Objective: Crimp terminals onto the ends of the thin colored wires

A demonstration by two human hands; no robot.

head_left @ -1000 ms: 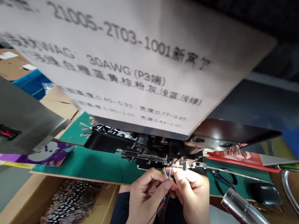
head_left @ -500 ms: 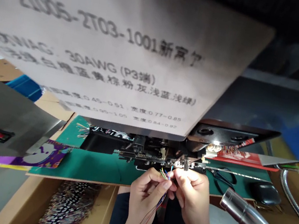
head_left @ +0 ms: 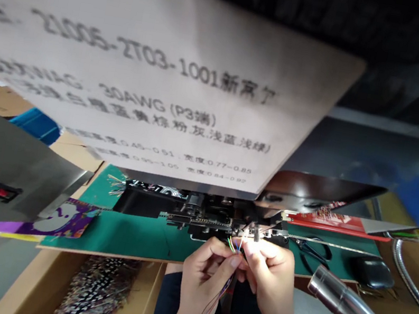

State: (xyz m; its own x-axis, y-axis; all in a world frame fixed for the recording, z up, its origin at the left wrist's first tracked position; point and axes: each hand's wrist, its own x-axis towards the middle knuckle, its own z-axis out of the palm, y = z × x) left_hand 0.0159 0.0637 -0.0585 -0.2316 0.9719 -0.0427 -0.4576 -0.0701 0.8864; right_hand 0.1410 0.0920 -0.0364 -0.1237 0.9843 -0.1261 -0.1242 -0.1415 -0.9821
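Observation:
Pinched between thumb and fingers of my left hand (head_left: pixel 208 274) is a bundle of thin coloured wires (head_left: pixel 227 283), its ends fanned out above the fingertips and its tails hanging below. My right hand (head_left: pixel 270 274) is closed right beside it, thumb and index fingertips together at the wire ends; the exact wire between them is too small to make out. Both hands are just in front of the machine's metal working parts (head_left: pixel 222 223), low in the view. A printed paper sheet (head_left: pixel 166 80) on the machine fills the upper left.
A green mat (head_left: pixel 127 237) lies under the machine. Scissors (head_left: pixel 314 249) and a black rounded object (head_left: pixel 373 272) lie right. A metal lamp-like tube (head_left: pixel 352 309) juts in at lower right. A cardboard box (head_left: pixel 148 297) holds many wire bundles (head_left: pixel 99 288). A red tray (head_left: pixel 343 225) sits behind.
The machine's dark head over the working parts sits lower and looks blurred. My right fingers have shifted slightly at the wire ends. The view has tilted a little.

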